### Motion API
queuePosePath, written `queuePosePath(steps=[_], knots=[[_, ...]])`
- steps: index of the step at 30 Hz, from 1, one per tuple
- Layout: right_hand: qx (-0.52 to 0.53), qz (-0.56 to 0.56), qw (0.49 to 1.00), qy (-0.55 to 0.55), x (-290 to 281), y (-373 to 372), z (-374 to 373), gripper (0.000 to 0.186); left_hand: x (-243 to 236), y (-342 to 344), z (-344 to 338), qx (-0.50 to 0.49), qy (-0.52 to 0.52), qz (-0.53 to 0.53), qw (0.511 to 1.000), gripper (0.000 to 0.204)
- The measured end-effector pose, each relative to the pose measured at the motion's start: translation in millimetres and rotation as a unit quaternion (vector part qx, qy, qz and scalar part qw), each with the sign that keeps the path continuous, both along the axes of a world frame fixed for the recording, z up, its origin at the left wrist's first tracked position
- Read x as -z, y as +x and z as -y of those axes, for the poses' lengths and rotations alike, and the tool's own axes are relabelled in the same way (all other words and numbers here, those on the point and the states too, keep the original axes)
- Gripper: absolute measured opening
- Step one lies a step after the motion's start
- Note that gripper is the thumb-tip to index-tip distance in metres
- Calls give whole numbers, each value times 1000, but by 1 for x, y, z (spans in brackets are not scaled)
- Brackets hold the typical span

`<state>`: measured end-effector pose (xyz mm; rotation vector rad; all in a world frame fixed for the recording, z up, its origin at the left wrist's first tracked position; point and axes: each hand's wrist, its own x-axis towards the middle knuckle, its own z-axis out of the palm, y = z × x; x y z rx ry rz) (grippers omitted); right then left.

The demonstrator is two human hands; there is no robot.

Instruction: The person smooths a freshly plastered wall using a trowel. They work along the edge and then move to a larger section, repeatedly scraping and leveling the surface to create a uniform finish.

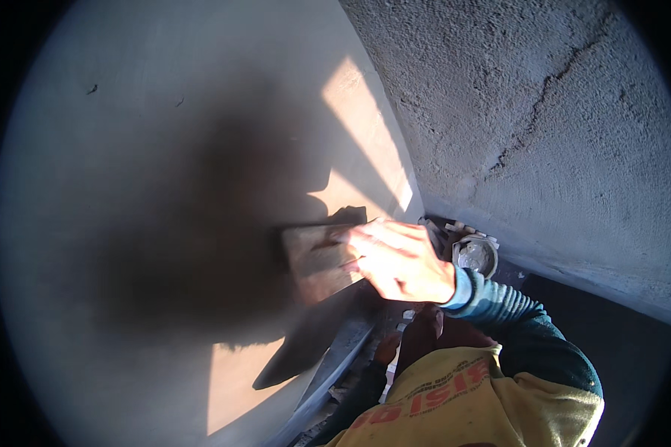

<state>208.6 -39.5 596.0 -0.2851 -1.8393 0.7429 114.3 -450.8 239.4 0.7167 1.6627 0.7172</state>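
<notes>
My right hand, brightly sunlit and slightly blurred, is closed over one end of a flat rectangular board. The board is brownish grey and lies against, or very close to, the smooth plastered wall on the left. Whether it has a handle is hidden under the fingers. Lower down, in shade beside my trousers, my left hand hangs at the end of a dark sleeve. It is apart from the wall, and its fingers are too dark to make out.
A rough grey wall with a long crack meets the smooth wall at a corner. A round bucket with pale grey contents stands at the foot of the corner among rubble pieces. A ledge runs along the smooth wall's base. Dark shadows cross the wall.
</notes>
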Motion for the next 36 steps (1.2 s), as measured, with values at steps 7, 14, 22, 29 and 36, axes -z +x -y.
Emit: queuePosePath(steps=[7,14,22,29,36], knots=[[285,64,956,-6,29,14,-95,36,74,9,82,120,-154,129,972,64],[315,88,945,-9,22,2,-108,38,57,25,93,53,-196,163,966,70],[340,78,937,38,50,-10,-115,36,38,32,97,18,-213,170,962,77],[303,190,931,-66,179,14,-87,36,19,38,96,3,-226,176,958,84],[210,112,960,-150,130,42,-60,38,21,39,87,-21,-224,192,955,90]])
